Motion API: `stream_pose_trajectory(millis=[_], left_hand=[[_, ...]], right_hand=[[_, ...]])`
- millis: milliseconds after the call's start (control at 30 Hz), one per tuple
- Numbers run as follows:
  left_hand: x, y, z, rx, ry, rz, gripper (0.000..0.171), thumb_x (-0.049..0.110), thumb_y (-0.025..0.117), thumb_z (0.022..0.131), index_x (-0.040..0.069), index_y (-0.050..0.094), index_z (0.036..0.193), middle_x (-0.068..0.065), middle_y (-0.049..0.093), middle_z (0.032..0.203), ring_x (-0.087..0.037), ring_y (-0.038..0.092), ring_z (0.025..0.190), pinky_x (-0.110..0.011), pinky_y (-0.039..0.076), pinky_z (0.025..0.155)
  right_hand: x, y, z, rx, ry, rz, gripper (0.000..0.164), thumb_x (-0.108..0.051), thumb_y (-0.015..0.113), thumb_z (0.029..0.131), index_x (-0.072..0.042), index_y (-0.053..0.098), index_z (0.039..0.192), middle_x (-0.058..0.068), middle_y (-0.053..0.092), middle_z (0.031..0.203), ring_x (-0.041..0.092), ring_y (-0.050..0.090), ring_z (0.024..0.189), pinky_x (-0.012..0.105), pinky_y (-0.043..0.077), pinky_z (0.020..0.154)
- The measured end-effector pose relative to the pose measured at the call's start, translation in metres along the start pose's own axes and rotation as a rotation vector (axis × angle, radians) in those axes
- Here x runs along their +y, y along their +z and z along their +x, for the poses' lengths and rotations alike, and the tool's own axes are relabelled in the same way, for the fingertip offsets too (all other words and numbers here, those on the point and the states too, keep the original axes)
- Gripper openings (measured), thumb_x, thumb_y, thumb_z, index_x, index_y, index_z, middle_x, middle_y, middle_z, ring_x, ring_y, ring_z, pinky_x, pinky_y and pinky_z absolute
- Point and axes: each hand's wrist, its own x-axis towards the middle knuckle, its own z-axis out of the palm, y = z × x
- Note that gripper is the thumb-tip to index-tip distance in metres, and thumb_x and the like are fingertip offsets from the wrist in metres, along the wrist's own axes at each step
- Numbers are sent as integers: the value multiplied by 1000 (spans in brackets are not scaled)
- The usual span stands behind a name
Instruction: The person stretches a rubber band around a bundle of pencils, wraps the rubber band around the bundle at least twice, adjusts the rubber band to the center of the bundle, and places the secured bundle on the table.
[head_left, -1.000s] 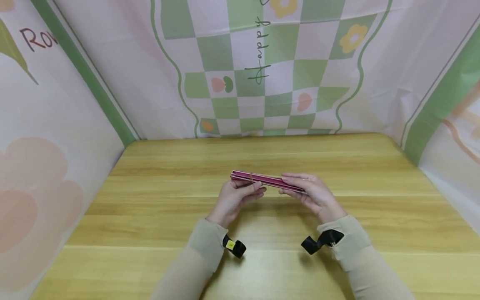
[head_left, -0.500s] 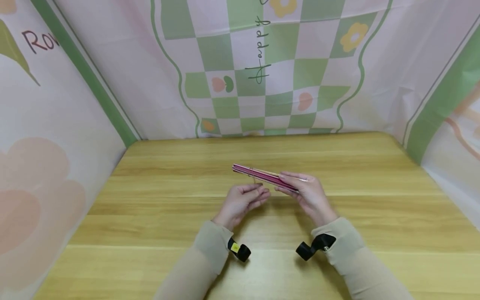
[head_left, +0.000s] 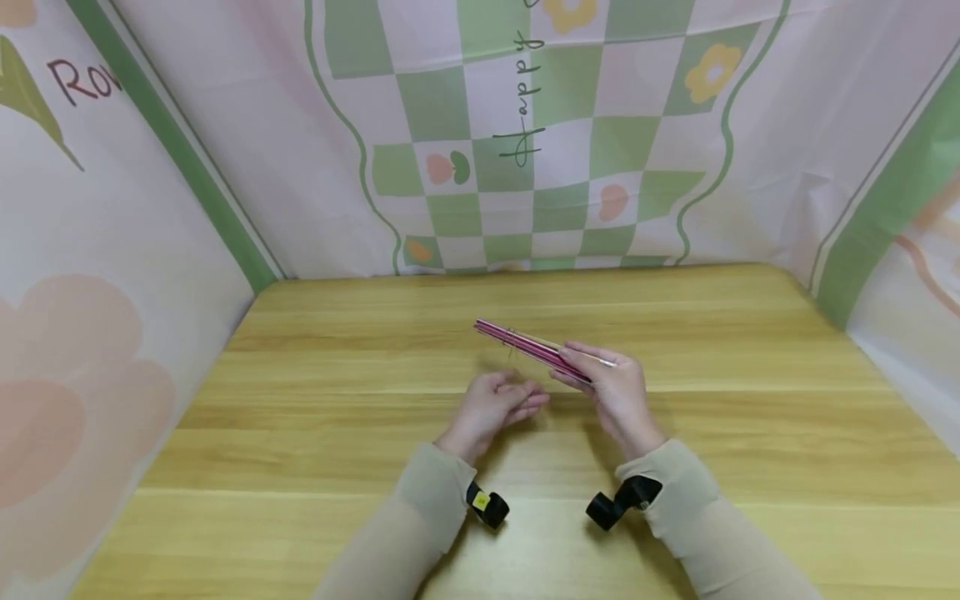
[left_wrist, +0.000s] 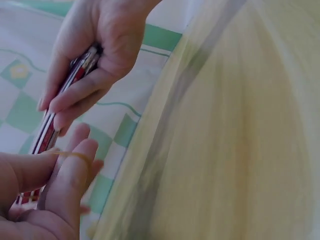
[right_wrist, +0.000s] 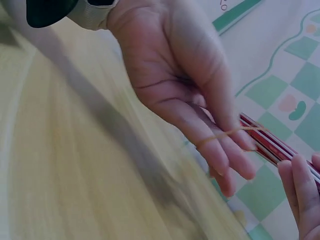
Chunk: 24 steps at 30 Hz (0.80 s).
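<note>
1. While the right hand (head_left: 622, 396) grips the lower end of a magenta bundle (head_left: 534, 350) of slim sticks, its thumb and fingers closed around them, the other end juts out toward the left.
2. The bundle is raised over the middle of the tabletop (head_left: 337, 358), its free end tilted toward the far edge. A pale stick lies along its upper side.
3. The left hand (head_left: 491, 408) is just below that free end, closer to the near edge of the tabletop. Its fingers are mostly straight and slightly bent, apart from the bundle itself.
4. A thin tan rubber band (right_wrist: 220, 136) passes over the left hand's finger and thumb and stretches across to the bundle. In the head view, a narrow loop crosses the sticks near their free end, with a faint strand trailing down toward the left hand.
5. Both forearms reach in from the near edge in beige sleeves, left (head_left: 427, 508) and right (head_left: 682, 500). A black wrist device sits at each cuff, the left one (head_left: 492, 510) bearing a yellow label.
6. Beyond the far edge hangs a green-and-white checked backdrop (head_left: 562, 158) printed with flowers, hearts and the word "Happy". A pale panel (head_left: 127, 225) with a green stripe flanks the tabletop's left edge.
</note>
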Motion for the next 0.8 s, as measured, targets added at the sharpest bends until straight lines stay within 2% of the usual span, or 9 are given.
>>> stream_pose_trajectory(millis=[67,167,300,367,467,533,667,700,800], left_hand=[[2,4,-3,39,30,62,74,6,60,98,-9,13,153,-28,59,132,-32,69,109,-31,56,92],[6,10,-8,109,100,224,90,15,68,94,2,6,158,-21,52,144,-26,71,105,-31,59,83],[10,12,-12,182,209,408,101,18,72,90,16,-1,160,-15,36,157,-23,69,109,-34,60,74],[11,10,-13,202,266,471,102,14,72,90,19,-3,160,-15,29,161,-26,66,116,-34,60,77],[12,5,-12,229,368,639,101,12,72,89,17,1,160,-17,27,161,-32,60,124,-33,56,92],[13,0,-10,254,444,777,98,13,73,88,14,6,160,-18,25,162,-35,50,134,-36,48,105],[17,-9,-8,319,559,973,95,14,76,85,16,17,159,-17,22,163,-38,43,139,-41,42,110],[19,-10,-9,330,569,996,94,12,77,84,16,20,159,-17,19,163,-39,45,137,-40,44,109],[22,-14,-9,364,625,1048,87,8,77,84,15,29,156,-17,21,163,-36,64,112,-35,52,99]], right_hand=[[0,1,-1,28,-10,8,15,4,65,92,-7,76,91,6,76,90,19,76,78,28,59,77],[0,3,-2,66,-21,35,13,3,67,91,-7,76,90,6,76,90,19,75,79,29,59,78],[-2,6,-2,95,-16,67,13,3,68,90,-6,77,87,7,75,88,19,75,79,30,60,78],[-3,8,-2,105,-4,83,13,3,68,89,-6,77,85,8,75,88,19,75,79,30,60,78],[-6,8,-3,109,17,103,14,4,68,89,-6,76,85,8,75,89,20,75,77,30,60,78],[-9,8,-4,103,35,112,14,4,68,90,-6,76,86,8,74,90,21,75,77,30,60,78],[-13,6,-4,68,60,97,17,5,66,91,-8,76,85,7,75,90,19,75,78,28,60,77],[-13,5,-3,56,64,85,19,5,65,91,-9,77,85,6,75,89,19,75,78,28,60,77],[-16,2,-2,16,73,54,23,5,63,93,-10,78,83,4,76,87,17,75,76,27,60,75]])
